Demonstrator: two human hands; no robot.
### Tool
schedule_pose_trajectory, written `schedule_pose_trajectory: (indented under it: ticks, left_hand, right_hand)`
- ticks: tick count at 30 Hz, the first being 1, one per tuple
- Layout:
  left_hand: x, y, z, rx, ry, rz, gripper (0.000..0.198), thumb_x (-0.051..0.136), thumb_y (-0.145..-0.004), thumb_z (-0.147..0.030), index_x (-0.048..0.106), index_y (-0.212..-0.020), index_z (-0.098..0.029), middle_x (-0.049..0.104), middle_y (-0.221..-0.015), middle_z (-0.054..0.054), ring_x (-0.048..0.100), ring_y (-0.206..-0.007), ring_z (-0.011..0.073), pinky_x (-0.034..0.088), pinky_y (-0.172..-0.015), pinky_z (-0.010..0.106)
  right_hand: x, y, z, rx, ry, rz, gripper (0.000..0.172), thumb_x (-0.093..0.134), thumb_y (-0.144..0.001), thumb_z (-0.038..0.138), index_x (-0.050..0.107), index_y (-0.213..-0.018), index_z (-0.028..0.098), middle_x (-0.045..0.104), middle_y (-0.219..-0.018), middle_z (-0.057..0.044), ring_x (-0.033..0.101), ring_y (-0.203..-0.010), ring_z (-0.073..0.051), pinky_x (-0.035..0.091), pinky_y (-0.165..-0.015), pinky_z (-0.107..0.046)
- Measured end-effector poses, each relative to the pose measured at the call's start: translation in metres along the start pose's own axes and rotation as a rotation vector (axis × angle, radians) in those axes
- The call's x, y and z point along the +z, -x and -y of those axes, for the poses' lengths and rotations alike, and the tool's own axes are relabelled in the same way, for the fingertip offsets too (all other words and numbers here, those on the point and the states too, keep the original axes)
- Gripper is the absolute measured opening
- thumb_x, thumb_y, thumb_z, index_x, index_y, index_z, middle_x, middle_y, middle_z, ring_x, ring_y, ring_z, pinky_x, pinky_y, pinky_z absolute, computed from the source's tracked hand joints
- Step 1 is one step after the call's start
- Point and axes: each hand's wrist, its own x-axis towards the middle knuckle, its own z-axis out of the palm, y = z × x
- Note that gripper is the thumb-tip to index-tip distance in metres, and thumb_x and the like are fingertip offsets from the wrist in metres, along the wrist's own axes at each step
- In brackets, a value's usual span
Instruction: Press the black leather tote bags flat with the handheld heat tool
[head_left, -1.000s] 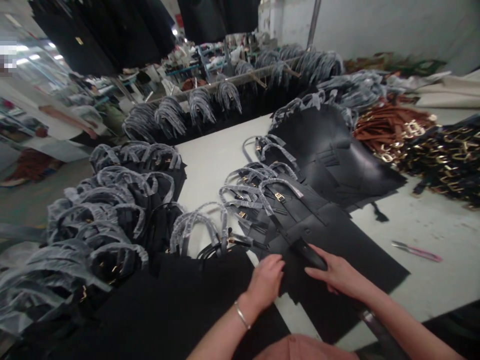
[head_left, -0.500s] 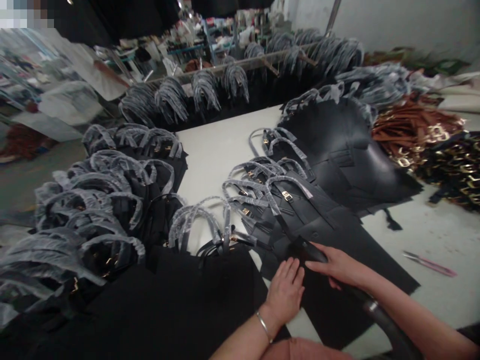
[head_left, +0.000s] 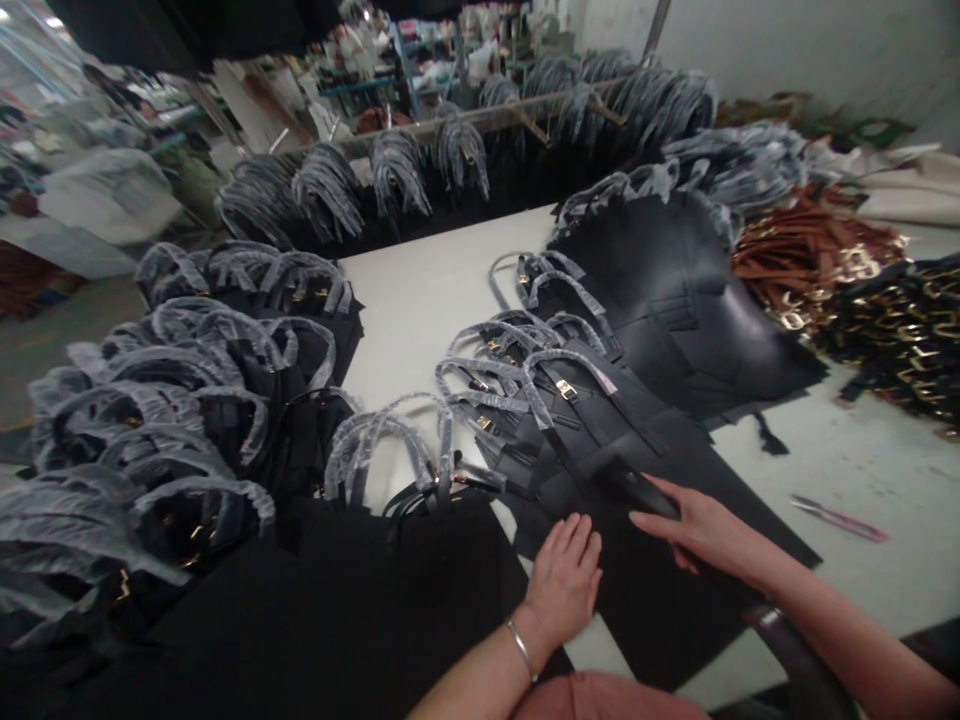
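Observation:
My left hand lies flat, fingers stretched out, on a black leather bag panel at the near edge of the white table. My right hand is closed round a long black tool whose shaft runs back under my forearm; its tip rests on the same panel. Just beyond lies a fanned stack of black bag panels with plastic-wrapped handles and gold buckles.
More wrapped-handle bags are heaped at the left and along the far edge. Large black panels lie at the right, with brown straps and black gold-buckled straps behind. Pink-handled scissors lie at the right.
My left hand went from curled to flat on the panel and slid slightly right. The right hand and tool shifted a little to the right. The view swung leftward.

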Motion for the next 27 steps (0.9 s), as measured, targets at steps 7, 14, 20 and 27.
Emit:
schedule_pose_trajectory:
  ticks: [7,14,20,27]
  left_hand:
    - [-0.010,-0.057,0.021,-0.217,0.129,0.007,0.021,0.043,-0.096,-0.021,0.057,-0.111,-0.022,0.061,-0.105,0.004,0.058,-0.097,0.0154,0.051,-0.083,0.027]
    - [-0.019,-0.117,0.047,-0.201,0.084,0.247,0.017,0.051,-0.093,-0.031,0.066,-0.098,-0.022,0.061,-0.095,0.001,0.061,-0.084,0.0127,0.048,-0.075,0.022]
    - [-0.017,-0.133,0.056,-0.081,0.025,0.375,0.019,0.052,-0.093,-0.029,0.068,-0.087,-0.021,0.062,-0.087,0.002,0.062,-0.080,0.0152,0.047,-0.071,0.024]
    - [-0.020,-0.137,0.049,-0.022,-0.028,0.437,0.023,0.041,-0.094,-0.016,0.064,-0.090,-0.015,0.061,-0.097,0.009,0.063,-0.086,0.0186,0.049,-0.078,0.031]
  right_hand:
    - [0.007,0.021,-0.025,0.040,-0.077,-0.002,0.076,0.061,-0.081,0.049,0.036,-0.145,0.017,0.057,-0.039,0.007,0.058,-0.037,-0.016,0.044,-0.039,-0.021]
    - [0.017,0.032,-0.048,0.070,-0.102,-0.068,0.080,0.062,-0.080,0.048,0.031,-0.147,0.016,0.056,-0.039,0.007,0.059,-0.038,-0.017,0.044,-0.040,-0.022]
    - [0.023,0.038,-0.067,0.090,-0.106,-0.108,0.082,0.062,-0.079,0.047,0.031,-0.147,0.015,0.057,-0.040,0.007,0.061,-0.038,-0.018,0.046,-0.041,-0.024]
    - [0.026,0.045,-0.069,0.111,-0.111,-0.163,0.081,0.063,-0.078,0.046,0.033,-0.147,0.017,0.059,-0.043,0.007,0.063,-0.041,-0.018,0.047,-0.042,-0.023]
